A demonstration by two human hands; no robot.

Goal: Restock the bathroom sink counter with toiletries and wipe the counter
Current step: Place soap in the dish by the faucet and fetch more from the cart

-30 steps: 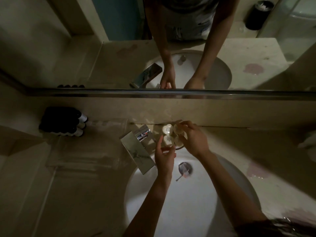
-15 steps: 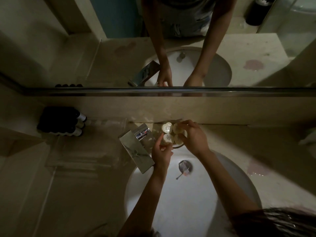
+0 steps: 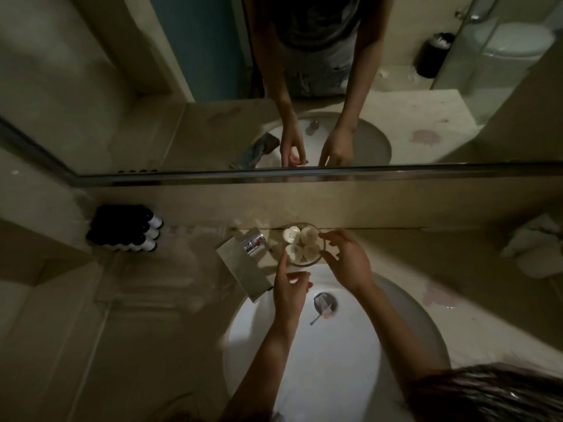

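Drawing back from the bowl (image 3: 305, 264) they were arranging a second ago, both hands now hover just off its rim. Far left, dark bottles (image 3: 125, 228) lie stacked against the wall, likely to keep the counter free for wiping. Right of the tap (image 3: 243, 260), the left hand (image 3: 289, 289) hangs loose-fingered and empty. Small pale toiletries (image 3: 292, 233) sit packed in the bowl behind the sink (image 3: 335, 360). The right hand (image 3: 347, 263), spread and empty, brackets the rim, seemingly checking the set. A cloth (image 3: 533, 251) lies far right.
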